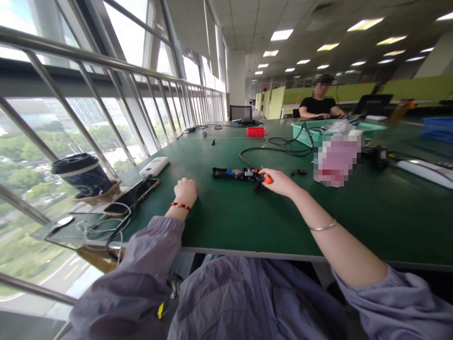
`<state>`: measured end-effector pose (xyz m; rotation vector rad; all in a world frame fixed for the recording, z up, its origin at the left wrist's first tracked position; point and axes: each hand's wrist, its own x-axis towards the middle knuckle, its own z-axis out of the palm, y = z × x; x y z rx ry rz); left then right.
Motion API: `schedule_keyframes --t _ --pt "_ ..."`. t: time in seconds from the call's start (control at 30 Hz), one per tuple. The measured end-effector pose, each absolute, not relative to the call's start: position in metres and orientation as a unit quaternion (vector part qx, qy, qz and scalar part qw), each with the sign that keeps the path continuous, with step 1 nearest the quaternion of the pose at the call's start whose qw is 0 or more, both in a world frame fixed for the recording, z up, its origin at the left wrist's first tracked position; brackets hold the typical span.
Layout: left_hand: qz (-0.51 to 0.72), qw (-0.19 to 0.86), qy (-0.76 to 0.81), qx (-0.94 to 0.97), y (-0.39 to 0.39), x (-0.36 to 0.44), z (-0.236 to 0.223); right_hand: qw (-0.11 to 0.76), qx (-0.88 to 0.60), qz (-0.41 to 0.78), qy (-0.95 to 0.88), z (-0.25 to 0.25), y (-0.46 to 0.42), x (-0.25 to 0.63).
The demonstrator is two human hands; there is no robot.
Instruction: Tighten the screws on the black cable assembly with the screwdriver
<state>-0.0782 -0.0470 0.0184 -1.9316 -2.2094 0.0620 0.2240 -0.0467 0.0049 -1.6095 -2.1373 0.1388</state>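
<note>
My left hand [185,191] rests on the green table [226,222] as a loose fist, with nothing visible in it; a red bead bracelet is on the wrist. My right hand [279,181] lies further right, its fingers closed round a small tool with an orange handle [268,179]. The tool's tip meets the right end of a long black device [234,174] lying flat, with a black cable [272,150] running off behind it. Two small black parts [299,171] lie just right of my hand.
A white power bank [154,166], a phone [131,197], white cables [99,226] and a lidded cup [82,174] sit at the left by the railing. A red box [255,131], teal baskets [311,128] and a seated person [320,106] are further back.
</note>
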Motion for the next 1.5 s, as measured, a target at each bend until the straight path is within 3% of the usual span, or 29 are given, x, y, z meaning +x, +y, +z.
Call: schedule_keyframes --t 0.17,0.47,1.03,1.2,1.5 --pt "0.011 0.148 -0.726 -0.672 -0.072 -0.023 0.014 0.229 -0.58 0.053 -0.78 0.004 -0.045 0.224" --pt "-0.032 0.131 -0.496 -0.858 -0.079 0.058 0.006 0.24 -0.571 0.056 -0.783 0.0 -0.039 0.226" --pt "-0.192 0.062 -0.424 -0.883 -0.033 0.033 -0.004 0.226 -0.572 0.042 -0.787 -0.001 -0.041 0.224" --pt "-0.312 0.086 -0.459 -0.827 -0.017 0.028 -0.003 0.22 -0.567 0.028 -0.794 0.001 -0.045 0.22" --pt "-0.45 -0.043 -0.487 -0.747 0.001 0.035 -0.007 0.199 -0.563 0.029 -0.801 0.002 -0.044 0.218"
